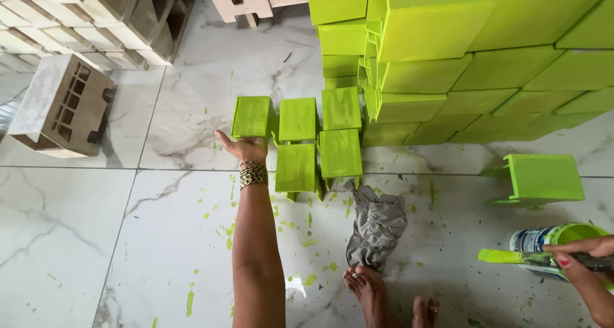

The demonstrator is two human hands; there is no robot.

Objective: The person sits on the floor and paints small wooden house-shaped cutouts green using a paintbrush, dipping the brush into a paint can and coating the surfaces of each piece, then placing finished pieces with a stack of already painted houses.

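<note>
Lime-green paint coats the small block (252, 117) my left hand (242, 147) presses with fingers curled over its near edge, 4 more painted blocks (318, 138) just right of it, while my right hand (585, 264) apparently clamps a wet brush (511, 256) over the paint can (555, 238).

The left hand (242, 147) is gripping a green-painted block (252, 117) on the marble floor (77, 238), beside four others. The right hand (585, 264) is holding a wet paintbrush (511, 257) over a paint can (556, 238) — grey rag (376, 225) lying nearby.
</note>
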